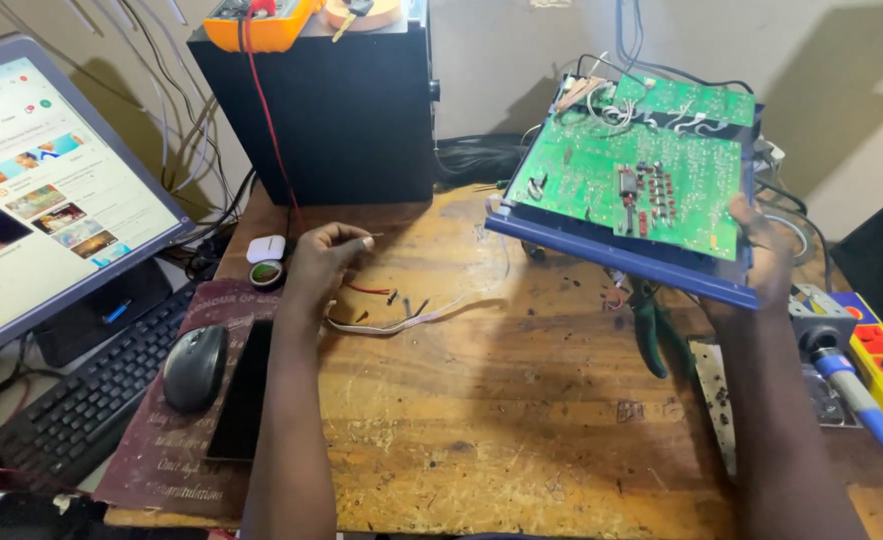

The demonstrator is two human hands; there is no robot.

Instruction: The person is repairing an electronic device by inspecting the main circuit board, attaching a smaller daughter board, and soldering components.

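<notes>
Holding the green circuit board tilted up off the bench, the right hand is gripping its near corner while the left hand is pinching a thin wire. I'd keep that board steadier, resting an edge down.

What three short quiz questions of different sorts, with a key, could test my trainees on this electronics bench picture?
1. True or false: the right hand holds up the green circuit board in its blue frame.
2. What lies on the mat nearest the left forearm? A) dark phone B) soldering iron C) pliers
3. What is the left hand pinching?

Key
1. True.
2. A: the dark phone lies beside the mouse.
3. A thin wire, above the wooden table.
</notes>
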